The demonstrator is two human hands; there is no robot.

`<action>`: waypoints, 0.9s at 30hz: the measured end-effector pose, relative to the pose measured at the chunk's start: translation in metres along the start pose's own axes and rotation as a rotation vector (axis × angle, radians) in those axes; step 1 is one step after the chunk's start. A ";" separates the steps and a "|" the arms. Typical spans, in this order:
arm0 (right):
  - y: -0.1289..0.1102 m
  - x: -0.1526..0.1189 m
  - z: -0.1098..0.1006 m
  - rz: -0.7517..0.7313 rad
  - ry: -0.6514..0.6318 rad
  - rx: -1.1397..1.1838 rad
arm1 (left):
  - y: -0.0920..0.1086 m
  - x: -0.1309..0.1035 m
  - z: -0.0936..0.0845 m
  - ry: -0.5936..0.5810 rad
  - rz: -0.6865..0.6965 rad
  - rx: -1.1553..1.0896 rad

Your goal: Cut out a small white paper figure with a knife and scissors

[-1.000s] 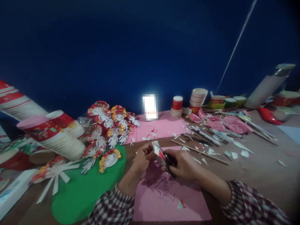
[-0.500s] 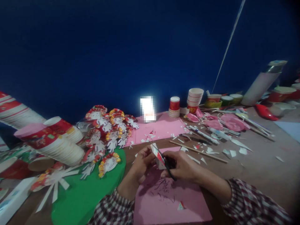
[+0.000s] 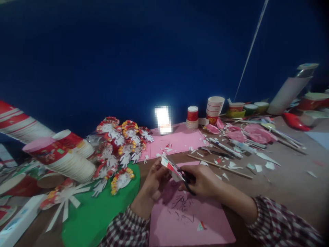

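At the centre of the frame, your left hand (image 3: 155, 181) pinches a printed paper piece (image 3: 169, 167), while your right hand (image 3: 205, 180) grips scissors (image 3: 190, 189) with the blades at the piece's right edge. Below, the pink sheet (image 3: 214, 224) reaches nearly to the frame's bottom edge. The green board's (image 3: 87, 223) curved rim runs beside your left wrist. At lower right, brown table (image 3: 290, 195) stretches between your right sleeve (image 3: 277, 219) and scattered scraps (image 3: 258, 168).
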State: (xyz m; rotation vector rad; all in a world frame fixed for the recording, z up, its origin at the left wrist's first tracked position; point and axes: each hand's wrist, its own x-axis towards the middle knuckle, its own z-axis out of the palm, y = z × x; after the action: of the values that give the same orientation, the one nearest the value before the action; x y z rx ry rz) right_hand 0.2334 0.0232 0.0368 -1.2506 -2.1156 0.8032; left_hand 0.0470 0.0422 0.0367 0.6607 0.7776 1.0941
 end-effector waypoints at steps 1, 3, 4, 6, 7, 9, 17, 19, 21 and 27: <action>0.000 -0.001 0.000 -0.003 0.009 -0.022 | -0.001 0.001 -0.001 0.008 0.010 -0.013; 0.000 -0.001 0.000 -0.017 0.017 -0.052 | -0.002 0.002 -0.003 0.017 0.030 -0.018; 0.000 -0.002 0.001 -0.025 0.020 -0.062 | -0.002 0.002 -0.004 0.020 0.034 -0.014; 0.000 -0.002 0.001 -0.038 0.024 -0.075 | -0.003 0.003 -0.004 0.028 0.028 -0.004; 0.000 -0.002 0.001 -0.041 0.026 -0.078 | -0.003 0.003 -0.004 0.033 0.023 -0.004; 0.000 -0.002 0.001 -0.041 0.027 -0.079 | -0.003 0.003 -0.003 0.043 0.010 -0.018; 0.002 -0.004 0.006 -0.063 0.060 -0.102 | -0.005 0.001 0.000 0.057 -0.020 -0.061; 0.003 -0.005 0.006 -0.064 0.060 -0.112 | -0.006 0.000 -0.001 0.051 -0.029 -0.056; 0.002 -0.004 0.006 -0.060 0.057 -0.124 | -0.007 0.000 -0.001 0.050 -0.031 -0.049; 0.001 -0.004 0.005 -0.033 0.042 -0.111 | -0.006 0.002 0.000 0.066 -0.007 -0.011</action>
State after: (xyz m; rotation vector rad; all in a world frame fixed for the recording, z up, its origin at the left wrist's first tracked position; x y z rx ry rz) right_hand 0.2315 0.0190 0.0322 -1.2746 -2.1668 0.6475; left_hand 0.0508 0.0416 0.0313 0.6146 0.8293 1.1174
